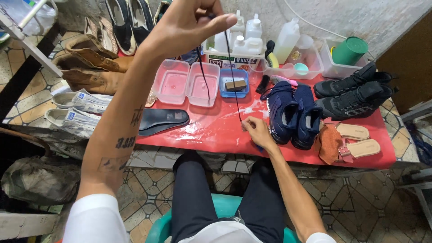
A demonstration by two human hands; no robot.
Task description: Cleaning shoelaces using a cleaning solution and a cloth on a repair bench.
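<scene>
Head view: the raised left hand (pixel 189 22) pinches the top of a thin black shoelace (pixel 233 76), the right hand (pixel 256 130) gripping its lower end above the wet red table (pixel 216 130) beside navy mesh sneakers (pixel 292 112); keeping it taut likely helps.

The left hand (pixel 189 22) is raised high and close to the camera, forearm bare and rising steeply from a white sleeve, with dark tattoos along its inner side. Its thumb and forefinger meet in a pinching grip at the fingertips (pixel 229 20). The right hand (pixel 257 130) sits low and further out, arm stretched forward from a white sleeve, fingers curled in; they seem pinched shut, though the fingertips are hard to see.
</scene>
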